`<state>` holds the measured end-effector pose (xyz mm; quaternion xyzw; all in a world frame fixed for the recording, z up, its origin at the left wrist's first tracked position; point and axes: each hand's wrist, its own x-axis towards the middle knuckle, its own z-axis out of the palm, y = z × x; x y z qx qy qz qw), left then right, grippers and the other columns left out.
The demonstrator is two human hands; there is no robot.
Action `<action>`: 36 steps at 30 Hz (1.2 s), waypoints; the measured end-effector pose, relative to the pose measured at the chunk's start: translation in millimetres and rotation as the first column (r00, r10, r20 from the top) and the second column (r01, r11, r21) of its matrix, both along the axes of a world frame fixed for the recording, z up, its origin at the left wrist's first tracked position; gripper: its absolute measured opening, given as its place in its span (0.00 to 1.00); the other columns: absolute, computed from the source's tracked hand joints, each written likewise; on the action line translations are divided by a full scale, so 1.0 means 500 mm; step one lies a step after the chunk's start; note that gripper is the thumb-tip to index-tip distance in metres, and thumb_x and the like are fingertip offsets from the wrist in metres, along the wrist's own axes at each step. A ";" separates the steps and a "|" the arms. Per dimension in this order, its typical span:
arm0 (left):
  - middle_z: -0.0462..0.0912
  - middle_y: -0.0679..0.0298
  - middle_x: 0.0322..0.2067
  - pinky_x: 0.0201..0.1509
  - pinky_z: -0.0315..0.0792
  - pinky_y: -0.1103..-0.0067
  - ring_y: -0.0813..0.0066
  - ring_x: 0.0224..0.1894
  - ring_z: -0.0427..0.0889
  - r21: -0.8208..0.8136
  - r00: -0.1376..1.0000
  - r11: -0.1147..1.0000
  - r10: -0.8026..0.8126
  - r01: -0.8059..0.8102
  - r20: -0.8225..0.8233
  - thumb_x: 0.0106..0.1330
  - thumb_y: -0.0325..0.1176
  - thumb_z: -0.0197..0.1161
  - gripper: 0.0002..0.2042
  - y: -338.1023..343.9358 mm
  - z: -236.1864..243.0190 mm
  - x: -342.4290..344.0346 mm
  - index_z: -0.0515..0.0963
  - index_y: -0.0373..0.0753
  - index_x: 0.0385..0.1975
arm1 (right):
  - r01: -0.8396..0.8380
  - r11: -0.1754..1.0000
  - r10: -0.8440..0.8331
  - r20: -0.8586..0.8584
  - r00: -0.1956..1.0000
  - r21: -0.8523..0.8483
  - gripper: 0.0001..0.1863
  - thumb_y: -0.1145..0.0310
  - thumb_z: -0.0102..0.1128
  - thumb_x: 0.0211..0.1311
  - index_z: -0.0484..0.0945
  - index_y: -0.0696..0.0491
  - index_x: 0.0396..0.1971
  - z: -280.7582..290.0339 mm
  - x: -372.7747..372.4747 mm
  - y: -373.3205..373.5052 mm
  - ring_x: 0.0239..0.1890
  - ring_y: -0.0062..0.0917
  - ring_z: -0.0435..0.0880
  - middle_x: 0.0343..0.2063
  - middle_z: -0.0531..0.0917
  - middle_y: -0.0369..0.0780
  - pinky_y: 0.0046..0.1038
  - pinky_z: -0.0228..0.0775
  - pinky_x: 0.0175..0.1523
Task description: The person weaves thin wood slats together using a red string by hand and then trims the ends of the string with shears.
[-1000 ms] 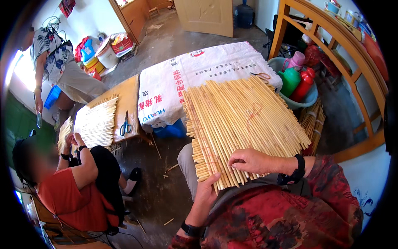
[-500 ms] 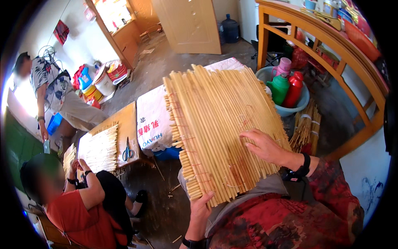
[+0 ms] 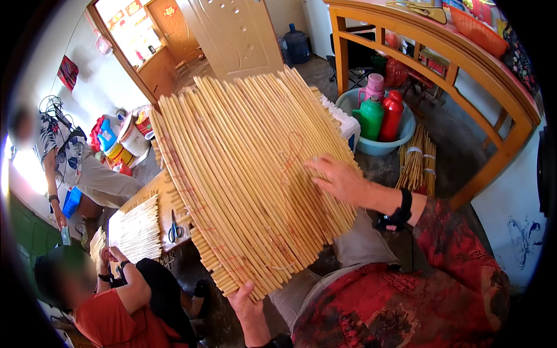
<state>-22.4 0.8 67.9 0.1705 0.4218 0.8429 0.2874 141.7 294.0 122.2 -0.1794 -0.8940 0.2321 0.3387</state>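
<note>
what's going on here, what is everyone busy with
A person's left hand grips the near corner of a stick mat, while the right hand is at its face, near loose red thread. Whether the fingers pinch thread is unclear. At left, a seated co-worker has both hands near a paler mat, with scissors beside it.

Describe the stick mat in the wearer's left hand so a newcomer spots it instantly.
From the red patterned shirt at the bottom, look up: the left hand grips the lower edge of a broad stick mat. It fills the centre, larger and yellower than the paler stick mat on the brown table.
</note>
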 end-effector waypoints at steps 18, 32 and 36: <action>0.73 0.56 0.51 0.60 0.65 0.69 0.66 0.53 0.74 0.200 0.842 0.958 0.277 -0.205 -0.464 0.51 0.13 0.58 0.27 0.019 0.167 -0.021 0.66 0.30 0.55 | -0.323 0.881 0.389 0.141 0.910 -0.344 0.06 0.73 0.58 0.52 0.75 0.60 0.26 0.111 -0.028 0.013 0.26 0.23 0.76 0.22 0.78 0.42 0.26 0.69 0.34; 0.76 0.59 0.45 0.54 0.69 0.76 0.73 0.47 0.77 0.137 0.757 0.943 0.326 -0.303 -0.567 0.53 0.14 0.61 0.22 0.058 0.203 -0.034 0.70 0.28 0.50 | -0.270 0.928 0.299 0.083 0.951 -0.256 0.12 0.75 0.57 0.57 0.75 0.58 0.42 0.071 0.033 -0.071 0.44 0.31 0.79 0.41 0.79 0.44 0.29 0.70 0.49; 0.77 0.58 0.45 0.54 0.69 0.77 0.73 0.46 0.77 0.124 0.777 0.953 0.297 -0.276 -0.556 0.53 0.14 0.61 0.22 0.081 0.203 -0.021 0.70 0.28 0.50 | -0.495 0.783 0.447 -0.214 0.869 -0.377 0.16 0.70 0.60 0.58 0.74 0.60 0.45 0.069 -0.058 -0.160 0.44 0.30 0.80 0.40 0.80 0.46 0.28 0.71 0.48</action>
